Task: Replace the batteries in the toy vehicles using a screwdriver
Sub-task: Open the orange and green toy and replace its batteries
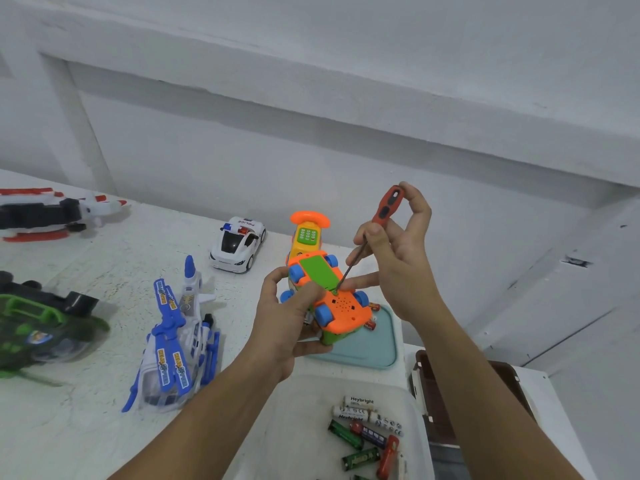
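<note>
Above the pale blue tray [379,344], gripped the orange toy car [341,304] wheels-up in the left hand [287,323], thumb curled onto its underside. Pinched the red screwdriver [386,207] by the handle with the right hand [403,258], tip touching the edge of the green battery cover [318,271]. Had loose batteries [363,427] lying in the clear tub [304,410] close by.

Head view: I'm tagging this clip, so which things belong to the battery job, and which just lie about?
In the job: orange toy car, screwdriver, left hand, right hand, loose batteries.
Lying about: police car, blue helicopter, green toy, phone toy.
</note>
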`<state>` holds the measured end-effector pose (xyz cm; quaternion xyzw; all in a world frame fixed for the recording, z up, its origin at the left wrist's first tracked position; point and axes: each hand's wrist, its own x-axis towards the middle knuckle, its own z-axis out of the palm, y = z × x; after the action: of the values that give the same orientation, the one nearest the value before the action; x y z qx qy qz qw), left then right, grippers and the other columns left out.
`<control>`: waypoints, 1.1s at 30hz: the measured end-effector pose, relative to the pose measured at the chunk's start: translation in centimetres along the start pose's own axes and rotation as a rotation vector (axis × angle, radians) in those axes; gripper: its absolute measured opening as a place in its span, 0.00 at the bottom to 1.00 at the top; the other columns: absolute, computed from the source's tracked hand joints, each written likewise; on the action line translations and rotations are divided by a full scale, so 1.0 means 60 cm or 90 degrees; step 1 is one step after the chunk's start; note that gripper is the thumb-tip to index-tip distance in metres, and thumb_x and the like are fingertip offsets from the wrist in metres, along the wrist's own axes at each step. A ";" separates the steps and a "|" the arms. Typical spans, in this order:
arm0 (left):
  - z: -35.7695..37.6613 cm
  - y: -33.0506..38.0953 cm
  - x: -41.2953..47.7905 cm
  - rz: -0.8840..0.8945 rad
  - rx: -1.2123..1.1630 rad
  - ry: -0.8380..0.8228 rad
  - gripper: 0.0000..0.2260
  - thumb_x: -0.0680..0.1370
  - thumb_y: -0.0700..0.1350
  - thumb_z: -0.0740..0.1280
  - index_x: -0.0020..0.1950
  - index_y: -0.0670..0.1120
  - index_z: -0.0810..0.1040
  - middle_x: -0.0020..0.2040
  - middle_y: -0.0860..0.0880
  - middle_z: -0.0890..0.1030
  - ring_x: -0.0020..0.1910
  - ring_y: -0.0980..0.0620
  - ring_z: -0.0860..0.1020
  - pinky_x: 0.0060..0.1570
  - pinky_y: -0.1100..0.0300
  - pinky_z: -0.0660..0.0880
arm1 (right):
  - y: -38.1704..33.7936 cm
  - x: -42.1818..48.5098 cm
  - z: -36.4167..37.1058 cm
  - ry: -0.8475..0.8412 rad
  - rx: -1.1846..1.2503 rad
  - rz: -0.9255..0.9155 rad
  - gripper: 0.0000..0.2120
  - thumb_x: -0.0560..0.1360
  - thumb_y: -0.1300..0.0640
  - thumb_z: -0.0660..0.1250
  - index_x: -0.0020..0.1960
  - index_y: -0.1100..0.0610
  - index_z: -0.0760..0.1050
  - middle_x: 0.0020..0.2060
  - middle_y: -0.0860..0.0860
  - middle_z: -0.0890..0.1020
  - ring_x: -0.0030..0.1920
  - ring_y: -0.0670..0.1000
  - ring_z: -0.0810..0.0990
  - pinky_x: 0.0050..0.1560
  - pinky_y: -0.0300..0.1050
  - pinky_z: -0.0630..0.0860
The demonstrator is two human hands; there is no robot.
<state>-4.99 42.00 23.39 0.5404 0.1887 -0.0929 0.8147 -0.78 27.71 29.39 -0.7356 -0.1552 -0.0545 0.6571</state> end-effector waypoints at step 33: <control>0.002 0.004 -0.015 0.008 0.001 -0.005 0.21 0.76 0.40 0.69 0.62 0.59 0.70 0.49 0.43 0.81 0.38 0.40 0.83 0.30 0.51 0.80 | -0.079 -0.002 -0.006 0.060 0.004 -0.229 0.11 0.73 0.70 0.62 0.45 0.56 0.78 0.40 0.53 0.82 0.41 0.54 0.83 0.37 0.48 0.82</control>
<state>-5.73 41.93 23.99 0.5421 0.1823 -0.0901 0.8153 -2.26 27.74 33.89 -0.6903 -0.2536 -0.2052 0.6457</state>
